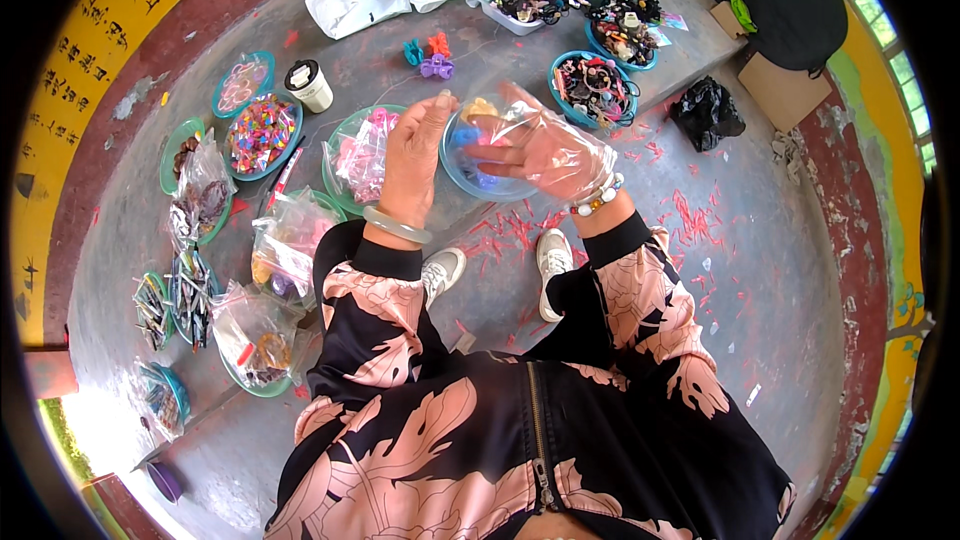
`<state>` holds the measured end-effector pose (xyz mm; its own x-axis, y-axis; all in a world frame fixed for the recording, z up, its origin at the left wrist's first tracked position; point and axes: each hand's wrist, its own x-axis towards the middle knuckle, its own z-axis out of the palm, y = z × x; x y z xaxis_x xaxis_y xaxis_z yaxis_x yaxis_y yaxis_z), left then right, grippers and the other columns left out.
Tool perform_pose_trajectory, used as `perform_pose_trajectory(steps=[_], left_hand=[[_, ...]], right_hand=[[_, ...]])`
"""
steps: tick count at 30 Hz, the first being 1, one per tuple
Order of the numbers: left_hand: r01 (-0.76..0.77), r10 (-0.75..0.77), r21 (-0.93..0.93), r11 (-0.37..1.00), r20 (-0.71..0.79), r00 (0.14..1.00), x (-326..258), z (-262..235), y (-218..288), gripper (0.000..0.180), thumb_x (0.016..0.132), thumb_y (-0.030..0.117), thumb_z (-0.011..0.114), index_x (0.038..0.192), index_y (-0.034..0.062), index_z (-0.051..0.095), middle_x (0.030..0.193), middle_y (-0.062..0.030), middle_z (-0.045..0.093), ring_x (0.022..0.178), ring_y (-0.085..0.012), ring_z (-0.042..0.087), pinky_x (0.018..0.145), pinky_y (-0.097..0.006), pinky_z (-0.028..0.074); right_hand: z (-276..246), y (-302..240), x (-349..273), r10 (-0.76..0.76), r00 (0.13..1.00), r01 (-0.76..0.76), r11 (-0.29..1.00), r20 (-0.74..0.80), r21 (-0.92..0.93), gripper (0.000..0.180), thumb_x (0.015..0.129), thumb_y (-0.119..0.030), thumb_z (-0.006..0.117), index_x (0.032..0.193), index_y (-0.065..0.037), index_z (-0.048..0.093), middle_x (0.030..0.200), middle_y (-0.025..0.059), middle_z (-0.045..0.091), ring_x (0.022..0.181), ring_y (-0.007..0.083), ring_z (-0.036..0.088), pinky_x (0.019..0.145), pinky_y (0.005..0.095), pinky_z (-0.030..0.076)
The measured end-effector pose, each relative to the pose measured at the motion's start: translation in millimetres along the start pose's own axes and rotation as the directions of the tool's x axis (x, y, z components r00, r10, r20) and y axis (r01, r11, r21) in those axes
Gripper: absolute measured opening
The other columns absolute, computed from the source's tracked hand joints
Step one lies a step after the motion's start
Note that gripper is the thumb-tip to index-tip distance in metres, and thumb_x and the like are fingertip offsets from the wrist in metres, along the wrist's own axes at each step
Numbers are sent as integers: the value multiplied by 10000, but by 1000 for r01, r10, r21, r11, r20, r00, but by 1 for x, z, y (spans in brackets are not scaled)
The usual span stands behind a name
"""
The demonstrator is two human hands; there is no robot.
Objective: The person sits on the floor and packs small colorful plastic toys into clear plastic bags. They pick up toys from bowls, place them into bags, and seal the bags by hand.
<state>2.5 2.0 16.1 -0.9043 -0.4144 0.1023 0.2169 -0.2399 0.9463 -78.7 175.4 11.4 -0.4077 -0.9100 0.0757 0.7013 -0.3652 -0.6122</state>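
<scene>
My right hand (550, 152) is inside a clear plastic bag (580, 145), fingers stretched out and apart, beaded bracelet at the wrist. It hangs over a blue bowl (492, 186) with yellow, blue and purple pieces in it. At that bowl's left rim my left hand (413, 155) is raised, a pale bangle on its wrist. Its thumb and fingertips come together at the top; what they hold, if anything, I cannot make out. Just left of it stands a green bowl (338, 190) with a bag of pink pieces (368, 155).
Purple, orange and teal hair claws (437, 66) lie ahead. Bowls of hair ties (592, 90) stand at the right, white bags (355, 0) behind. A lidded cup (309, 88), a bowl of colourful pieces (262, 136) and bagged goods (290, 240) fill the left. A black bag (707, 113) sits right.
</scene>
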Motion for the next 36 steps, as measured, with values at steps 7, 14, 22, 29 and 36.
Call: perform_pose_trajectory(steps=[7,14,22,29,36], left_hand=[[87,-85,-7,996,113,990,1,-4,-9,247,868,248,561,902,14,631,863,-30,623,794,-87,539,726,-232,406],[-15,22,107,994,-61,998,5,-7,-9,212,871,207,554,824,12,624,766,-33,623,681,-76,538,636,-216,399],[-71,35,-128,989,-265,964,15,-31,-9,197,863,198,563,782,24,606,688,-8,594,602,-59,489,542,-204,360],[-133,13,-333,933,-340,940,19,-39,-20,177,872,186,548,847,15,584,758,-12,583,639,-71,512,567,-210,380],[-104,64,-51,993,-503,862,14,-26,-22,304,841,244,583,1016,-2,557,912,-38,577,834,-111,529,712,-257,418]], right_hand=[[8,10,1,176,984,-178,966,-27,-187,619,871,-381,452,1381,-125,211,1324,207,373,1168,383,421,969,458,339],[4,12,1,146,986,-151,987,-78,-56,584,861,-320,511,1363,-125,283,1304,211,394,1174,333,428,991,404,326],[4,-6,-11,26,998,-35,989,-63,-143,508,856,-163,530,1281,51,352,1260,170,447,1181,298,432,980,391,349],[-2,-2,-12,-238,960,51,666,-147,-744,289,847,-116,541,1102,20,565,1020,101,616,946,203,594,804,309,467],[4,8,-12,-524,832,-21,-354,180,-935,165,716,-60,582,874,-45,628,867,90,633,745,262,611,631,311,497]])
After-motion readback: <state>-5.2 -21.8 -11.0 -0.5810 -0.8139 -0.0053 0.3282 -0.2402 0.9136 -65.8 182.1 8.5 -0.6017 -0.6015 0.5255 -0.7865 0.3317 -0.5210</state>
